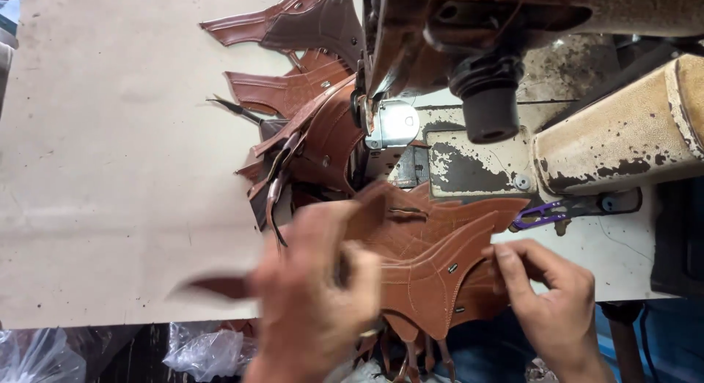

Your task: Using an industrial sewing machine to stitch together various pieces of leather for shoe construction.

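Note:
My left hand (315, 295) is blurred and grips the left side of a stitched brown leather piece (433, 269) near the table's front edge. My right hand (546, 291) pinches the right edge of the same piece with thumb and fingers. Under it lie more brown leather pieces (447, 218) with narrow straps hanging over the edge. Just behind them stands the worn sewing machine (513, 75), its presser foot area (392, 123) near the pieces.
A chain of joined leather pieces (301, 90) trails away to the back left over a brown paper-covered table (110, 156). Purple thread snips (539, 214) lie on the machine bed. Clear plastic bags (205, 350) sit below the table edge.

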